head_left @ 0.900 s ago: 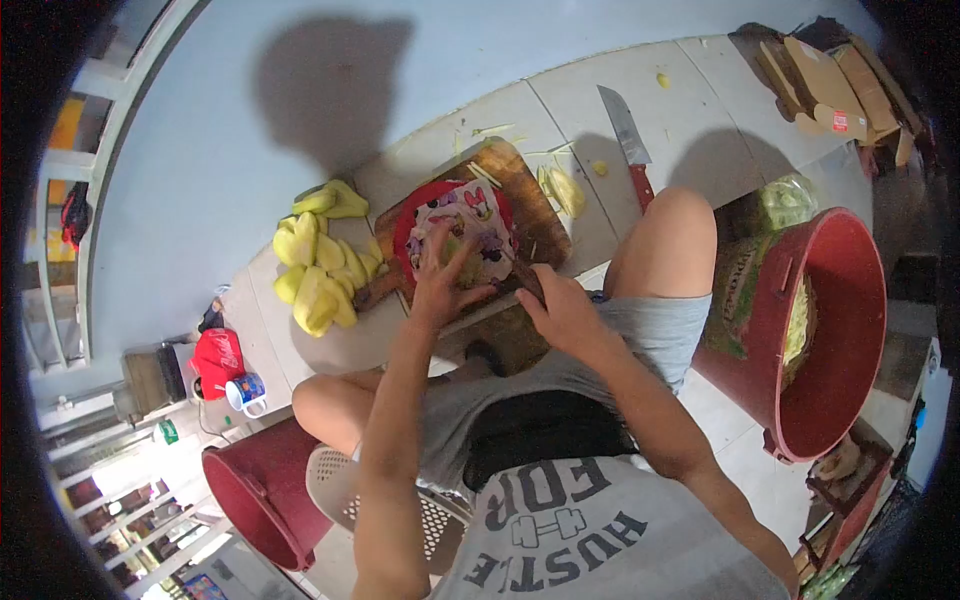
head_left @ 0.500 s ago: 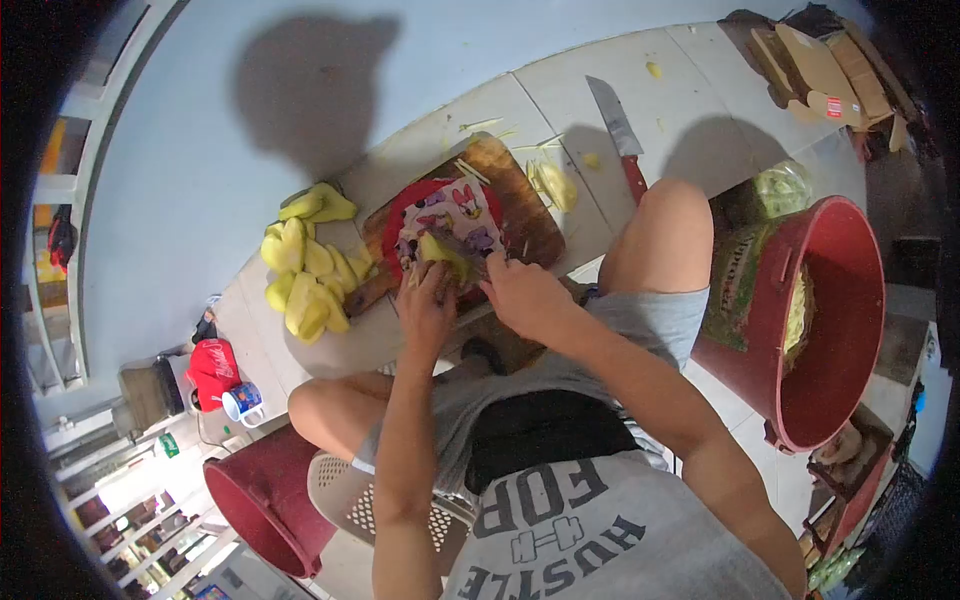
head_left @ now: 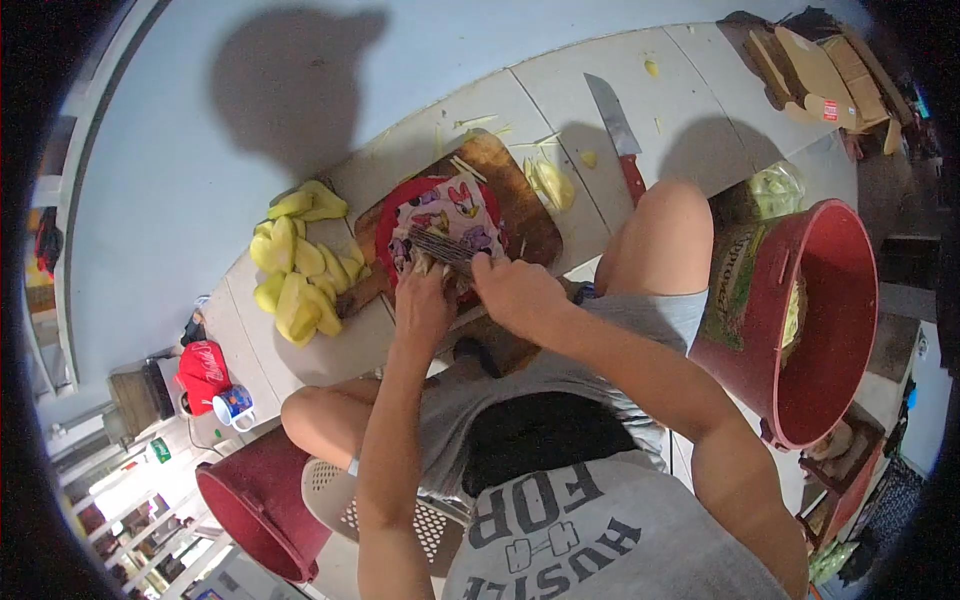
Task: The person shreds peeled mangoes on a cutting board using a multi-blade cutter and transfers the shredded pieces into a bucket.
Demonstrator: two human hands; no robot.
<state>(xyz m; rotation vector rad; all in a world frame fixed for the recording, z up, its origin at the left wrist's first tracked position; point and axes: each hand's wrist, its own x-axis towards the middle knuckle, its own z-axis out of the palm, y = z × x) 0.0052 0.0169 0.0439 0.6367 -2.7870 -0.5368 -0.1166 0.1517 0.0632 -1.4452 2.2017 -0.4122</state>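
Observation:
My right hand is closed on the handle end of a flat ridged tool, whose striped blade points left. My left hand has its fingers bent around a pale yellow-green piece, mostly covered by the tool and fingers. Under both lie a cartoon-printed cloth and a round red item on a wooden board. Yellow-green peeled pieces are heaped left of the board. Another piece and thin strips lie at its right.
A large knife with a red handle lies on the tiles at the right. A big red bucket stands at the right, another at lower left. A mug, a red cap and a cardboard box are around.
The tool has turned and now lies across the piece in my left hand, hiding most of it. Both hands have shifted slightly; the camera view has moved a little.

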